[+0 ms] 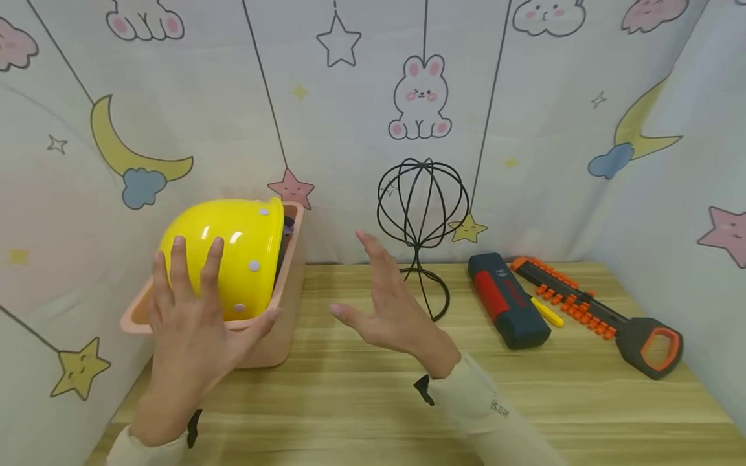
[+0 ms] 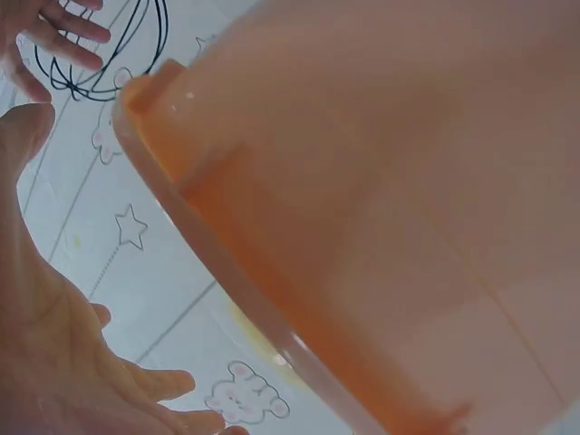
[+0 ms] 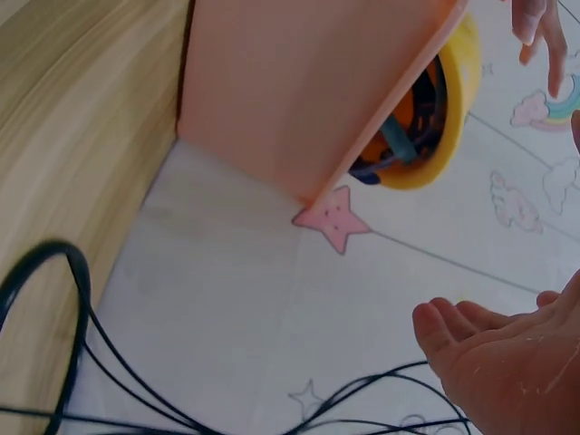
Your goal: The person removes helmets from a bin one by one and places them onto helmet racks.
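A yellow hard hat (image 1: 233,239) lies on its side in the mouth of a pink bin (image 1: 291,291) at the left. In the right wrist view, straps show inside the hard hat (image 3: 467,86). My left hand (image 1: 189,323) is spread in front of the bin and hat, fingers apart; whether it touches either is unclear. Over the table's middle, my right hand (image 1: 396,304) is held up with thumb and fingers apart, holding nothing. Behind it stands a black wire stand (image 1: 417,246) with a round cage top, its base partly hidden by that hand.
To the right lies a dark blue and red case (image 1: 507,301), with a yellow-handled tool (image 1: 548,312) beside it. Farther right is a black and orange toy-like saw (image 1: 594,310). A printed curtain (image 1: 350,116) closes off the back and sides of the wooden table (image 1: 350,401).
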